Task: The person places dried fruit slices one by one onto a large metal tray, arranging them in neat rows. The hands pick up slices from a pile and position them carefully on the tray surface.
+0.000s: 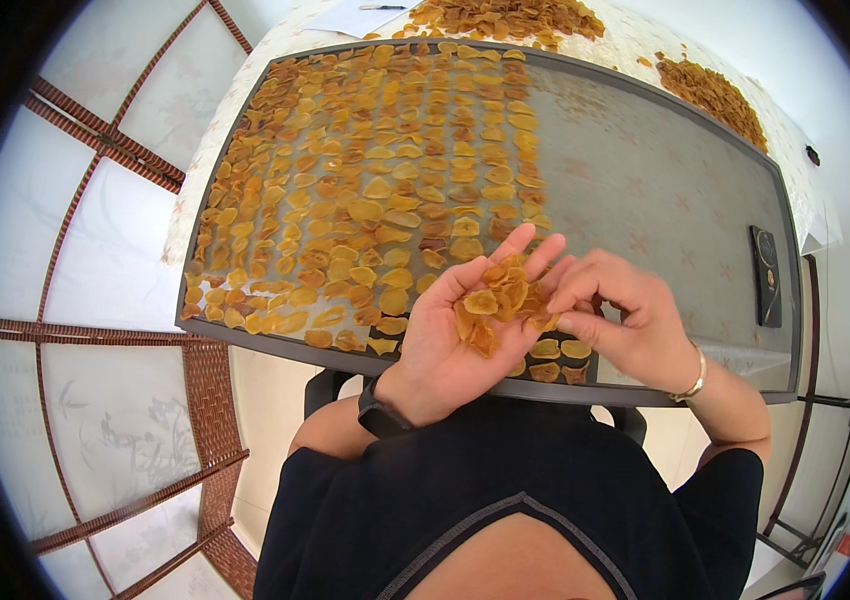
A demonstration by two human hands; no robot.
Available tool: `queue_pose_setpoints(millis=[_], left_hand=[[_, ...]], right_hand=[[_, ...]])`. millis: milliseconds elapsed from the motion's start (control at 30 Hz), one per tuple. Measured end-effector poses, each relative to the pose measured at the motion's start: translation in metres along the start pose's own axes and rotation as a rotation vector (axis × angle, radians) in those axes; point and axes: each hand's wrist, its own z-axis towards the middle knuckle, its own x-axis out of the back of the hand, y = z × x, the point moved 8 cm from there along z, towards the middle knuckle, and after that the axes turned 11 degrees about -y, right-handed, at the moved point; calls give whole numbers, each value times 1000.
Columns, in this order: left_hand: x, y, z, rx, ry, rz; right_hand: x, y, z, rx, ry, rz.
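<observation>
My left hand (pixel 440 352) is palm up and cups a small heap of thin, dried amber slices (pixel 503 292). Thumb and forefinger of my right hand (pixel 620 307) pinch one slice (pixel 545 321) at the right side of that heap. Both hands are over the near edge of a dark-framed mesh screen (pixel 657 195). Many like slices (pixel 387 150) lie on its left half in close rows running away from me. A few more slices (pixel 545 371) rest on the screen just below my hands. Part of the rows is hidden behind my left hand.
Loose slices form one pile (pixel 507 16) beyond the screen's far edge and another pile (pixel 714 97) at the far right. A pen (pixel 382 7) lies on paper at the back. Near the screen's right end sits a black rectangular object (pixel 765 276). A folding screen (pixel 113 262) stands left.
</observation>
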Motion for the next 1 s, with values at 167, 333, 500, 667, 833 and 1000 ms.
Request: queue_pose_setpoints(millis=[167, 333, 500, 667, 833, 1000], left_hand=[[0, 7, -3, -45, 39, -24], [-2, 16, -7, -74, 27, -29], [-2, 17, -7, -78, 25, -41], [-3, 17, -7, -81, 28, -55], [-2, 17, -7, -78, 33, -44], [-1, 17, -6, -72, 39, -52]], right_hand=[[15, 35, -11, -276, 17, 522], [37, 75, -12, -410, 89, 360], [40, 110, -11, -503, 96, 254], [46, 106, -7, -465, 119, 16], [47, 101, -5, -381, 131, -161], [42, 95, -3, -295, 78, -210]])
